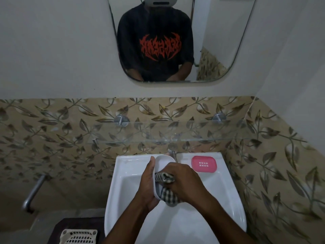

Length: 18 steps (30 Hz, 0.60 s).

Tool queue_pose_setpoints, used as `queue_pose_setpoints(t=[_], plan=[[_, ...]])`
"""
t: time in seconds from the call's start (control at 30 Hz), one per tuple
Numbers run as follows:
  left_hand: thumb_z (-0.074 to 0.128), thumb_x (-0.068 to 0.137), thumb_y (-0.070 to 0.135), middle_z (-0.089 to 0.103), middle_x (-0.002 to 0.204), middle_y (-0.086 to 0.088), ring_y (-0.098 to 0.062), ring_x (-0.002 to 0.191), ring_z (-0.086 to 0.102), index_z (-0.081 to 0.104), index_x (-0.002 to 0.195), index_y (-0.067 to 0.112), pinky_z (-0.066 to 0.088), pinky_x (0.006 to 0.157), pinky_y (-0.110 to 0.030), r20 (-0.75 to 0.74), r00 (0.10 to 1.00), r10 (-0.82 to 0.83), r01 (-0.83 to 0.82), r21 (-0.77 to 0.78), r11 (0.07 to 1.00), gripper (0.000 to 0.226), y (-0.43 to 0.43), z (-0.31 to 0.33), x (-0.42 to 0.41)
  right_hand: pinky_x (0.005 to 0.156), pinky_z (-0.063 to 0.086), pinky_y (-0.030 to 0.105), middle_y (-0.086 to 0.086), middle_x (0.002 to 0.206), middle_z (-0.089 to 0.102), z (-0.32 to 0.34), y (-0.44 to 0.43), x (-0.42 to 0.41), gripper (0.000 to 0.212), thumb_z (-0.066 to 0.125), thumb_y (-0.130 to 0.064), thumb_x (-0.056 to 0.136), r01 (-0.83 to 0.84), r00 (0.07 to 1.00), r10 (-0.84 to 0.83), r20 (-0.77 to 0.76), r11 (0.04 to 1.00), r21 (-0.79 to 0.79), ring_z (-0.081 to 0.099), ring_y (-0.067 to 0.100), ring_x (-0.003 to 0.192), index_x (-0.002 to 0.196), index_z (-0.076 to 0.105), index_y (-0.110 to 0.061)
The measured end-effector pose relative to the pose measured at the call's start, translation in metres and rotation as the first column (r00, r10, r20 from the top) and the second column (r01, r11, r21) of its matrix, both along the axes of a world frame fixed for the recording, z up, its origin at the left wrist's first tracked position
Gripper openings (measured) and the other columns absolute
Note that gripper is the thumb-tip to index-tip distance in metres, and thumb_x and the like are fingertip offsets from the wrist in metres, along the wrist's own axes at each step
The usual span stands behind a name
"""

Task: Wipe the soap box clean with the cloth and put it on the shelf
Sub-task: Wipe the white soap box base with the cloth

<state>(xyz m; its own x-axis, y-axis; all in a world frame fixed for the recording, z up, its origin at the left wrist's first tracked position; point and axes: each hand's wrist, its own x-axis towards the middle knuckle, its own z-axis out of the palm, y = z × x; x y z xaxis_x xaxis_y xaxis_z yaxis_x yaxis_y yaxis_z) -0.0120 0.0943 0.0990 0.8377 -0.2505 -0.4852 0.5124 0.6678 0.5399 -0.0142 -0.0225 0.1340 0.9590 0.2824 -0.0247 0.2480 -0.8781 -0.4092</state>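
Observation:
Over the white basin (219, 199), my left hand (148, 184) grips a white oval soap box (164, 162) along its left edge, its hollow side turned to the right. My right hand (184, 182) is closed on a checked grey-and-white cloth (167, 189) that is pressed inside the box. A pink slotted soap box part (204, 164) lies flat on the basin's back right ledge. A clear glass shelf (175, 132) on two metal pegs runs along the leaf-patterned tiles above the basin, with nothing on it.
A chrome tap (173, 153) rises behind the soap box. A mirror (219, 41) hangs on the wall above the shelf. A metal pipe (34, 192) juts out at lower left, and a white slotted basket (78, 236) sits on a dark surface below it.

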Motion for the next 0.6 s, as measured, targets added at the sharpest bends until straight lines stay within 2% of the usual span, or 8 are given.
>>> queue_pose_setpoints(t=[0.03,0.1,0.23,0.3,0.33,0.43,0.5,0.6], plan=[[0.044,0.09,0.061,0.066,0.119,-0.025,-0.039,0.112,0.062,0.061,0.125,0.006,0.05,0.095,-0.052,-0.003,1.0,-0.01,0.01,-0.003,1.0,0.068,0.001,0.0,0.001,0.077,0.037,0.016,-0.007,0.106,0.068,0.004,-0.003,-0.001,0.019,0.063,-0.036,0.086,-0.017,1.0,0.017,-0.025,1.0,0.018,0.063,0.012,0.098,0.102,0.069,-0.028],[0.044,0.09,0.06,0.066,0.119,-0.025,-0.039,0.115,0.06,0.061,0.126,0.008,0.047,0.098,-0.052,-0.025,1.0,-0.007,0.008,0.028,1.0,0.065,-0.001,-0.001,0.003,0.075,0.037,0.019,-0.008,0.103,0.069,0.013,-0.007,-0.003,0.019,0.064,-0.035,0.084,-0.066,0.998,0.065,-0.027,0.997,-0.049,0.064,0.014,0.094,0.101,0.069,-0.028],[0.025,0.1,0.051,0.063,0.122,-0.015,-0.028,0.105,0.061,0.047,0.139,0.007,0.041,0.099,-0.043,-0.005,0.999,0.031,-0.03,0.141,0.99,0.063,-0.007,0.002,0.003,0.075,0.044,0.024,-0.004,0.091,0.068,0.024,-0.006,0.002,0.015,0.06,-0.035,0.087,0.032,0.999,-0.025,0.039,0.982,-0.184,0.063,0.015,0.082,0.091,0.069,-0.025],[0.025,0.102,0.048,0.059,0.119,-0.012,-0.021,0.102,0.06,0.047,0.138,0.007,0.043,0.092,-0.039,0.035,0.999,0.0,-0.006,0.184,0.983,0.059,-0.007,0.004,0.003,0.079,0.045,0.024,-0.003,0.096,0.068,0.021,-0.004,0.004,0.015,0.057,-0.034,0.091,0.08,0.994,-0.068,0.089,0.985,-0.15,0.064,0.015,0.089,0.095,0.067,-0.023],[0.029,0.101,0.05,0.061,0.114,-0.011,-0.021,0.107,0.059,0.051,0.134,0.006,0.046,0.088,-0.04,0.04,0.999,-0.032,0.023,0.202,0.979,0.059,-0.007,0.004,0.003,0.082,0.045,0.024,-0.003,0.101,0.067,0.02,-0.001,0.003,0.017,0.056,-0.034,0.093,0.098,0.991,-0.088,0.104,0.99,-0.1,0.064,0.014,0.095,0.101,0.065,-0.023],[0.036,0.095,0.057,0.07,0.11,-0.018,-0.035,0.115,0.059,0.058,0.126,0.009,0.048,0.093,-0.046,-0.002,0.999,-0.041,0.041,0.122,0.992,0.062,-0.004,0.004,0.004,0.096,0.039,0.022,-0.002,0.12,0.063,0.012,0.006,-0.001,0.03,0.061,-0.034,0.092,0.078,0.997,-0.078,0.004,0.997,0.009,0.058,0.013,0.112,0.119,0.061,-0.022],[0.04,0.092,0.06,0.067,0.118,-0.024,-0.038,0.117,0.059,0.059,0.128,0.006,0.046,0.1,-0.05,-0.02,1.0,-0.012,0.013,0.059,0.998,0.068,-0.001,-0.001,0.006,0.085,0.044,0.023,-0.005,0.11,0.067,0.012,0.004,-0.002,0.02,0.065,-0.029,0.087,0.014,1.0,-0.014,-0.011,0.999,0.033,0.062,0.014,0.103,0.106,0.067,-0.028],[0.046,0.09,0.059,0.068,0.119,-0.022,-0.035,0.114,0.062,0.061,0.126,0.01,0.047,0.1,-0.048,0.002,1.0,-0.026,0.026,0.119,0.993,0.062,0.002,-0.003,0.01,0.068,0.044,0.024,-0.01,0.095,0.069,0.016,-0.009,-0.004,0.017,0.069,-0.028,0.078,-0.161,0.986,0.16,-0.039,0.987,-0.031,0.064,0.014,0.087,0.094,0.067,-0.032]])
